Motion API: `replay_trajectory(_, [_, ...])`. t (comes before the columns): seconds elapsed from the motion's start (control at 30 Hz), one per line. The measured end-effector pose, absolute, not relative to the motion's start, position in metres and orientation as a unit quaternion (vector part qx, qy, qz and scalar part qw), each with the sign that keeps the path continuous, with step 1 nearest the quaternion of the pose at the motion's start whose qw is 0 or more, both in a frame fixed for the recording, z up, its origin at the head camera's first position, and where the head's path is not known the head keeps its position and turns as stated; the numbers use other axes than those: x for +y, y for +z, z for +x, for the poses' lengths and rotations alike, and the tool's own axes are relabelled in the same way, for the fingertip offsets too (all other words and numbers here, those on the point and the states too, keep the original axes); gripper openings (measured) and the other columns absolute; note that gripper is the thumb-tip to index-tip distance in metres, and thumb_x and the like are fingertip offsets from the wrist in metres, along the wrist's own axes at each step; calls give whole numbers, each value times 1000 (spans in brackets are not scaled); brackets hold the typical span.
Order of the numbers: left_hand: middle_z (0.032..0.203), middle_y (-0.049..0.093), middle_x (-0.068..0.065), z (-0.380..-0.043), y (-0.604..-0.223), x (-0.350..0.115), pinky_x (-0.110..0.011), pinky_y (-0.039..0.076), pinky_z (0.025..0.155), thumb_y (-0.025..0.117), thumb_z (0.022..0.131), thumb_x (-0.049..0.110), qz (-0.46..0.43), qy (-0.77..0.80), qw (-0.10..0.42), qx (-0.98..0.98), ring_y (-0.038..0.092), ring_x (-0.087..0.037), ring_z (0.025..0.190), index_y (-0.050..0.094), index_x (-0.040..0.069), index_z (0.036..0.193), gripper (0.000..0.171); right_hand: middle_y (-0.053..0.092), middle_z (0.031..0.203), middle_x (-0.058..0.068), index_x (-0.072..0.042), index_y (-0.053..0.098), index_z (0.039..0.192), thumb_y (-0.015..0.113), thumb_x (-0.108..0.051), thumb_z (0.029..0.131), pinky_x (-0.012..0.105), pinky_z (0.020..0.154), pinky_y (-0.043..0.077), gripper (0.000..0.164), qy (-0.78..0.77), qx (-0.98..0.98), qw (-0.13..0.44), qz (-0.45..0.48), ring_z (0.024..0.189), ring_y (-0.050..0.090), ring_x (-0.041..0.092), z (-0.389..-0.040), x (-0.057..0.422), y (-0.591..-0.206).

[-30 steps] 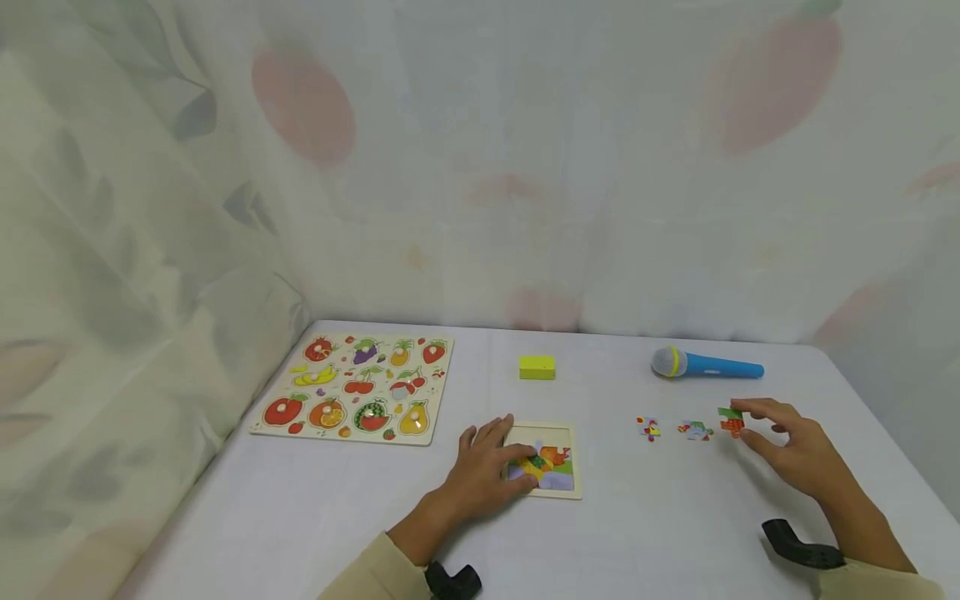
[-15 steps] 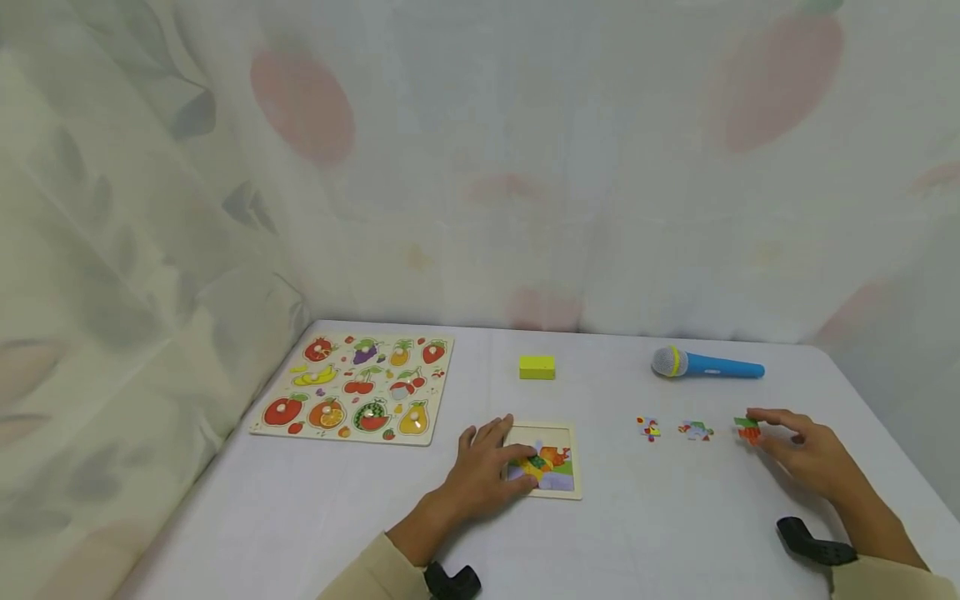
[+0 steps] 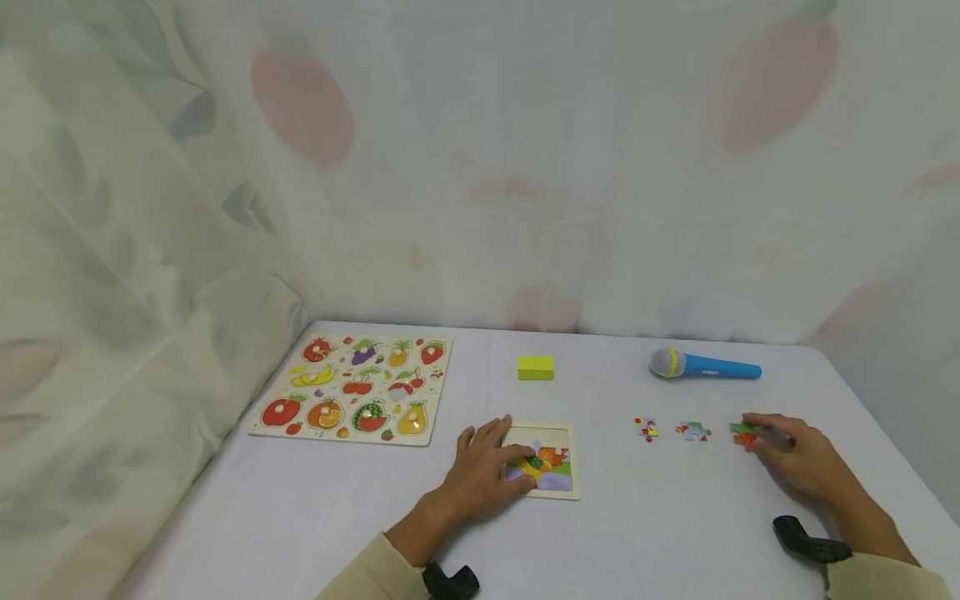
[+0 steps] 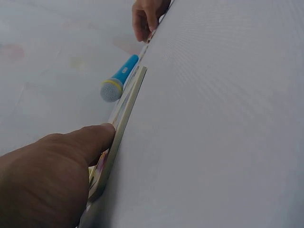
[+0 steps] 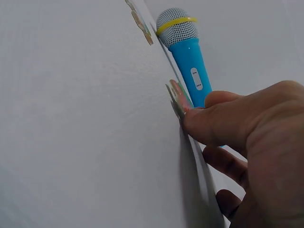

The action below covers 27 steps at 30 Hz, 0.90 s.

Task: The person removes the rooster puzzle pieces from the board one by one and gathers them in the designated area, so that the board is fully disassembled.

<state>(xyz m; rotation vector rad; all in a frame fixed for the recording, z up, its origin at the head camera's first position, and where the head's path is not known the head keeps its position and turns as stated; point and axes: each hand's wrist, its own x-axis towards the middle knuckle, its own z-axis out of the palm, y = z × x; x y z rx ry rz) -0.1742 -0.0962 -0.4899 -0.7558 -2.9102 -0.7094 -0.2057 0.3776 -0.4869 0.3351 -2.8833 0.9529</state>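
Observation:
My left hand (image 3: 480, 471) lies across the left edge of a small wooden puzzle tray (image 3: 576, 483), thumb and index finger touching the pieces in it. The tray holds a colourful picture in its lower part; bare wood shows along its top. On the right, my right hand (image 3: 806, 458) pinches a green and red jigsaw piece (image 3: 742, 436) by its right side, low at the tabletop. In the right wrist view the piece (image 5: 179, 97) looks slightly tilted at the thumb tip. Two other jigsaw pieces, one multicoloured (image 3: 647, 429) and one bluish (image 3: 693, 431), lie in a row to its left.
A blue toy microphone (image 3: 712, 367) lies behind the loose pieces. A yellow-green block (image 3: 536, 368) stands behind the tray. At the back left lies a fruit peg puzzle board (image 3: 345, 421). Printed curtains (image 3: 465, 208) hang behind the white table (image 3: 615, 542).
My right hand has carried the green and red jigsaw piece a little to the right and then down toward the tabletop. The left hand stays on the tray.

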Motion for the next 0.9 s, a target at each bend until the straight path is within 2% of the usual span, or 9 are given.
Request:
replay_trajectory(0.37, [151,35,-13,-174,-490,-97,-60,17,103,65,86,50,-247,-233,26,-940,30,-30,137,68,31,121,40,47,130,34,6,54,128,65,-10,91,70,86,31,42,306,-947,47,88,120,35,59,-204,374,-483])
replay_trajectory(0.6, [152,34,-12,-174,-489,-96,-58,16,104,64,87,50,-245,-234,19,-941,28,-29,138,68,31,121,39,50,127,34,6,53,128,65,-12,91,66,79,36,43,310,-943,78,91,113,42,54,-198,368,-468])
replay_trajectory(0.9, [151,36,-13,-174,-490,-97,-59,17,104,64,87,51,-246,-232,26,-941,30,-29,137,67,30,123,42,55,124,28,4,55,128,68,-16,90,60,77,37,45,323,-931,113,125,111,46,46,-195,349,-447])
